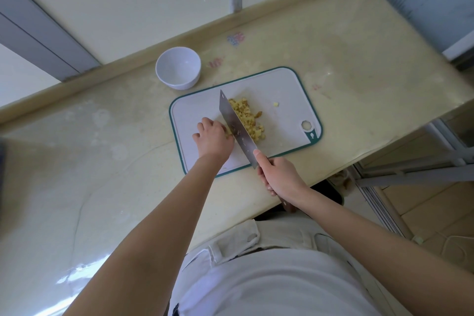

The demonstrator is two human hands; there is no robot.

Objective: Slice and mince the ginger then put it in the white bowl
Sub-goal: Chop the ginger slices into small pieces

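1. Clothing up close: a white top [277, 287] and pale trousers fill the bottom edge, cut off by the frame.
2. Right hand [278, 177] is wrapped tight round the handle of a cleaver [237, 127], forefinger stretched along the back of the blade. The handle is almost all hidden inside the fist; only a dark stub pokes out behind the wrist.
3. Left hand [214, 137] sits on the cutting board [287, 90], just left of the blade, with its fingers curled under and bunched together, clamped down on a yellow bit of ginger. The fingertips themselves are tucked out of sight, so how big that bit is I can't tell.
4. Ginger [247, 117] is mostly a loose heap of small yellow chunks on the board, right against the far side of the blade. One stray crumb [275, 104] lies apart, further right.
5. The board is white with a green rim and lies on a pale yellow counter [102, 161]. It has a hexagon hole at one corner, with a small green tab beside it — any marking there is too tiny to read.
6. White bowl [178, 68] stands off the board, just beyond its far left corner, with nothing yellow showing inside.
7. Pink and blue smudges [236, 38] on the counter past the bowl look like print, but they're too blurred to read.
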